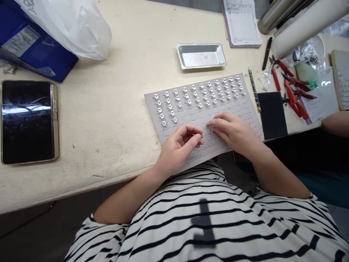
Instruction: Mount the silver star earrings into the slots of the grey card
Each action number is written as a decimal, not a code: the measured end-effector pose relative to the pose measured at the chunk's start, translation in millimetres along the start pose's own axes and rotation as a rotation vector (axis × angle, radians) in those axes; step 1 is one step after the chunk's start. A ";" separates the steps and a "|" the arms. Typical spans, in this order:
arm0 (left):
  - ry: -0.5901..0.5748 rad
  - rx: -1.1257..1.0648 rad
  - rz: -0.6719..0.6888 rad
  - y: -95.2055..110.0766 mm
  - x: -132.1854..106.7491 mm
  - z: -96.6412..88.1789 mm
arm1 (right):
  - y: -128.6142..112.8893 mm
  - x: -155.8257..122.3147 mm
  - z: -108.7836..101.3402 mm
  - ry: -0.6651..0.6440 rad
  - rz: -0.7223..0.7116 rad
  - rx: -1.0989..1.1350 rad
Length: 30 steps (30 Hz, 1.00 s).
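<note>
Both hands sit at the near edge of a cream workbench [103, 142], over the near half of a grey slotted board [234, 111]; rows of silver pieces [199, 95] fill its far half. The left hand [178, 147] is half closed, fingertips pinched together (anything between them is too small to tell). The right hand [231, 133] curls, fingertips gripping a small silver piece [211, 127].

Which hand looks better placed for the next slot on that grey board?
Probably the right hand: its fingertips rest on a small silver piece at the slotted grey board, while the left hand sits lower, its fingers curled together.
</note>
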<state>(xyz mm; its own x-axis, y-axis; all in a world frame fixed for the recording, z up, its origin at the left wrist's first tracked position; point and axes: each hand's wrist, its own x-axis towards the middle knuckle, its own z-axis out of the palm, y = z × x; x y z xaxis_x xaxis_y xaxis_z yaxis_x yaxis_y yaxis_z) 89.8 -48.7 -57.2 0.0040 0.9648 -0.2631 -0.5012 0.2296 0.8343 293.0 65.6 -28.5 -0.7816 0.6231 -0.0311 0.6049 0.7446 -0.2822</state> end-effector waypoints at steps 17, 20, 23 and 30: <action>0.143 -0.551 -0.239 9.0 -3.4 18.3 | -57.9 17.0 -1.2 0.387 -0.339 0.225; 0.122 -0.385 -0.137 2.5 -6.8 13.5 | -57.3 14.8 -4.1 0.440 -0.287 0.230; 0.142 -0.234 -0.120 2.7 -9.4 8.0 | -56.1 10.5 -5.3 0.453 -0.271 0.229; 0.143 -0.091 -0.111 10.2 -11.2 3.1 | -56.4 3.5 -1.7 0.419 -0.312 0.336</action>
<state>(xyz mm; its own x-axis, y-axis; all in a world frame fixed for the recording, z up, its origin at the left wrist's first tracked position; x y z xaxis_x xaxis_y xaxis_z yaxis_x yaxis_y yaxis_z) 87.3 -56.7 -44.2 -0.0567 0.9046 -0.4224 -0.5809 0.3143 0.7509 256.4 26.2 -11.0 -0.7462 0.4796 0.4618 0.2230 0.8336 -0.5053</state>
